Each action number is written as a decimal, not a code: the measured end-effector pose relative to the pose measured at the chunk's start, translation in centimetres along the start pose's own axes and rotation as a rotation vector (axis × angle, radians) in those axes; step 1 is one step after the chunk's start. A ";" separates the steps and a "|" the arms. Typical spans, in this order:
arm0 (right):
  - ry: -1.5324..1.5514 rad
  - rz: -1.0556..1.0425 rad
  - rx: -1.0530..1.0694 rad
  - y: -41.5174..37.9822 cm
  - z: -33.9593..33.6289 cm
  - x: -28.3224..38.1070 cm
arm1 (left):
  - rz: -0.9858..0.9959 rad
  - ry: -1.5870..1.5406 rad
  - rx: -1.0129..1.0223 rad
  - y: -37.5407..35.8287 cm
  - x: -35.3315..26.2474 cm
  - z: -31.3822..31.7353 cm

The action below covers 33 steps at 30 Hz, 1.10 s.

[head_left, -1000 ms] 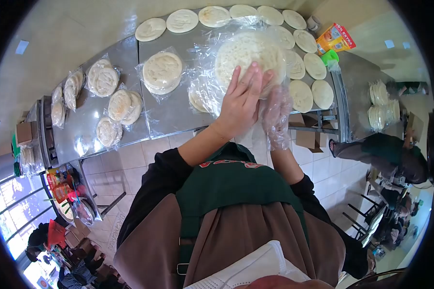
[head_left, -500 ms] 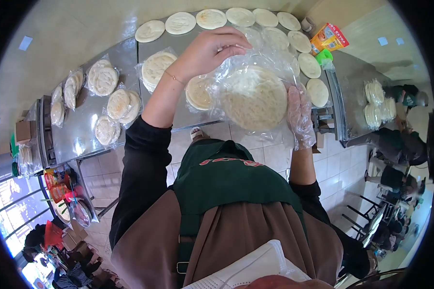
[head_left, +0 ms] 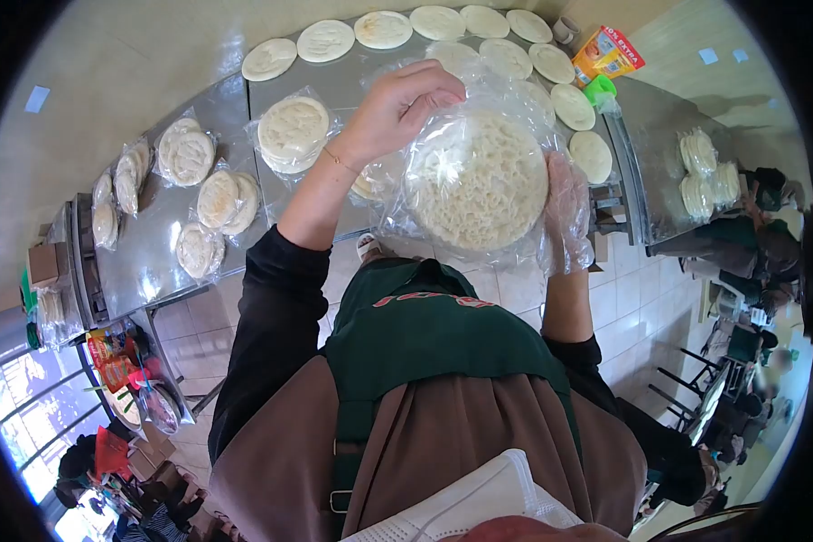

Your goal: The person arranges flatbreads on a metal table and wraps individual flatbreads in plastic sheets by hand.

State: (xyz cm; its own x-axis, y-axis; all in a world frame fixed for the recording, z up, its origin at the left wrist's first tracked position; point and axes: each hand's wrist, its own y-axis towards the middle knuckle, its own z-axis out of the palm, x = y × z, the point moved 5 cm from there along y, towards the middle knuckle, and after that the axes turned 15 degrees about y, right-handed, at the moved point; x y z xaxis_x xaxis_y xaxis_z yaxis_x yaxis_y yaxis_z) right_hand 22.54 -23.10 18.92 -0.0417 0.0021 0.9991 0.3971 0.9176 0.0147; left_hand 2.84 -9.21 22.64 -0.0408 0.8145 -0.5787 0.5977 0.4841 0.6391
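A clear plastic bag (head_left: 475,181) holding a stack of round flatbreads hangs in front of me, lifted off the steel table (head_left: 334,217). My left hand (head_left: 399,101), bare, pinches the bag's top edge. My right hand (head_left: 566,210), in a thin plastic glove, grips the bag's right side. Another flatbread stack (head_left: 370,183) lies on the table just behind the bag, partly hidden by my left wrist.
Several bagged flatbread stacks (head_left: 291,134) lie on the table's left part. Loose flatbreads (head_left: 383,28) line its far edge and right end. An orange packet (head_left: 607,52) and a green cup (head_left: 598,88) stand at the right. A second table (head_left: 686,135) holds more stacks. People sit at right.
The bagged stack has left the table and now hangs in the air. My left hand moved from pressing on the breads to pinching the bag's top; the right hand shifted to its side.
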 end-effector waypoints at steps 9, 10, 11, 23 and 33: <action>-0.093 -0.103 -0.144 0.3 0.1 -0.5 | -0.540 -0.959 -0.461 -1.3 2.4 -1.0; -0.094 -0.104 -0.143 0.5 0.2 -0.5 | -0.539 -0.959 -0.462 -1.9 2.7 -1.0; -0.062 -0.162 -0.160 0.5 0.2 0.0 | -0.553 -0.512 -0.441 -3.0 3.2 -1.2; -0.489 -0.631 -0.102 0.4 2.4 2.8 | -0.722 -0.305 -0.317 -5.7 4.6 2.7; -0.131 -0.177 -0.171 0.3 -1.3 -0.5 | -1.000 -0.788 0.289 -7.5 9.4 2.5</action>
State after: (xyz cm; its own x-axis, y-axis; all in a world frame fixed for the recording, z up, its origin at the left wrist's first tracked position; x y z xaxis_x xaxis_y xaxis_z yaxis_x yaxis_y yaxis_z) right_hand 23.87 -23.36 18.48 -0.2380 -0.0913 0.9670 0.5216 0.8278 0.2065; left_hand 0.02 -5.95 11.11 -0.1467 -0.3085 -0.9398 0.7357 0.6011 -0.3121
